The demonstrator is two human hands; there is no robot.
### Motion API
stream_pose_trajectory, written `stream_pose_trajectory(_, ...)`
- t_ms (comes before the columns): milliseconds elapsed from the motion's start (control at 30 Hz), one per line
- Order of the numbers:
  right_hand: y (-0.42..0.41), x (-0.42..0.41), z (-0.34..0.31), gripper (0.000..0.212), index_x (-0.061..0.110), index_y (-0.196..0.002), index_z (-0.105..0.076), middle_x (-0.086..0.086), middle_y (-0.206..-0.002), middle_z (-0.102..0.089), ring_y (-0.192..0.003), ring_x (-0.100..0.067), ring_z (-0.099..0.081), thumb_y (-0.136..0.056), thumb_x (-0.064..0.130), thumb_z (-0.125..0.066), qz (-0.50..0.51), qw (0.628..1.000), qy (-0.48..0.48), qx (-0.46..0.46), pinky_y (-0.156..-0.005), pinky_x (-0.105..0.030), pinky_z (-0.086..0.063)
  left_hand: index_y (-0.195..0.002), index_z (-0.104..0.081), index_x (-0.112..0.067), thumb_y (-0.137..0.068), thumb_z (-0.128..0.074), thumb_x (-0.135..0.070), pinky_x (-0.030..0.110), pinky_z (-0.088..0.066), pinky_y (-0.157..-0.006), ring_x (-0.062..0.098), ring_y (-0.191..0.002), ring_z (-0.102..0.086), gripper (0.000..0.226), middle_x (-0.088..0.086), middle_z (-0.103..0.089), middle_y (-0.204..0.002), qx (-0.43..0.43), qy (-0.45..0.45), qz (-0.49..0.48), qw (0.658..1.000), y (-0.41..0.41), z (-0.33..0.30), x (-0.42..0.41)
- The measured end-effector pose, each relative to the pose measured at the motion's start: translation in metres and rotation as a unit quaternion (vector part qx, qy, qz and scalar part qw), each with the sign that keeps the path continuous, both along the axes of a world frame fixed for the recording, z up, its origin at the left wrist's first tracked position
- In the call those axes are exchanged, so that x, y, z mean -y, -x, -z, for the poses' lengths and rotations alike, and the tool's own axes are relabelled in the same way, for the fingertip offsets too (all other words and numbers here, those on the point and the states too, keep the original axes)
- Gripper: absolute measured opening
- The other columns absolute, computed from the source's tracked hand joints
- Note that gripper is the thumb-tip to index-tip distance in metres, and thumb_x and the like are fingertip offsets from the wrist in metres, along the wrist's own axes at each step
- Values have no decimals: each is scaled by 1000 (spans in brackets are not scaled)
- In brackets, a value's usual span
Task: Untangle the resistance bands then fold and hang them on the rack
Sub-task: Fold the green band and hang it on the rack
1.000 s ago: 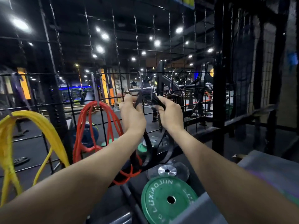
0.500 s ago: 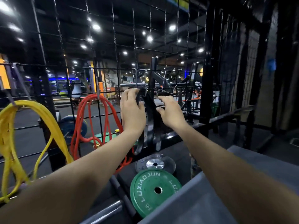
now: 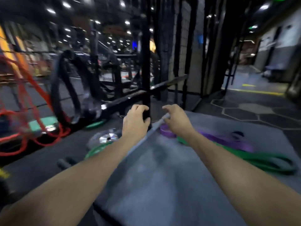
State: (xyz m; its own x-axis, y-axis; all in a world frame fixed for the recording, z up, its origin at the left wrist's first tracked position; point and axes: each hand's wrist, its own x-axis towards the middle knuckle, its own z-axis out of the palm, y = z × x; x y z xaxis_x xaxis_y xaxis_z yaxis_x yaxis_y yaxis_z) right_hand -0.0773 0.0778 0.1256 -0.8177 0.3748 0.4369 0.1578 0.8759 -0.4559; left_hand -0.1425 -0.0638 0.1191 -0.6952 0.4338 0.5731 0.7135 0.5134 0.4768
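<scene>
The view is blurred by motion. A black band (image 3: 65, 82) hangs in a loop on the wire rack (image 3: 114, 101) at the left, with a red band (image 3: 29, 95) hanging beside it. A purple band (image 3: 216, 137) and a green band (image 3: 254, 158) lie tangled on a grey mat (image 3: 162, 176) to the right. My left hand (image 3: 135, 123) hovers over the mat's left edge, fingers curled and holding nothing. My right hand (image 3: 176, 119) is above the near end of the purple band, fingers apart and empty.
Weight plates lie on the floor left of the mat: a silver one (image 3: 108, 137) and a green one (image 3: 96, 150). A black upright post (image 3: 146, 62) stands just behind my hands. Hexagon-patterned floor (image 3: 260, 110) stretches to the right.
Both hands have let go of the black band, which now hangs on the rack. The view has swung right and down to the mat, and my hands have dropped toward the purple band.
</scene>
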Motion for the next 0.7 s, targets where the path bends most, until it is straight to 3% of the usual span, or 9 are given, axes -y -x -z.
stream_pose_trajectory(167, -63, -78, 58, 37, 9, -124, -57, -18, -122, -55, -117, -34, -49, -87, 11, -59, 96, 994, 23, 54, -98, -39, -41, -114, -60, -7, -80, -66, -8, 41, -44, -93, 30, -108, -55, 34, 12, -55, -117, 61, 8, 136, 989, -26, 66, -81)
stream_pose_trajectory(400, -123, -180, 120, 44, 11, -129, -54, -15, -127, -52, -121, -32, -46, -85, 7, -56, 204, 971, 31, 124, -99, -36, -41, -118, -57, -5, -82, -64, -5, 32, -40, -98, 28, -110, -54, 37, 13, -52, -119, 129, 70, 206, 968, -40, 143, -186)
stream_pose_trajectory(700, -137, -254, 181, 44, 7, -129, -50, -11, -124, -48, -117, -31, -40, -85, 4, -53, 241, 948, -62, 196, -96, -41, -41, -127, -53, -7, -84, -64, -11, 32, -35, -105, 26, -119, -49, 45, 10, -52, -129, 79, 148, 270, 948, -29, 196, -294)
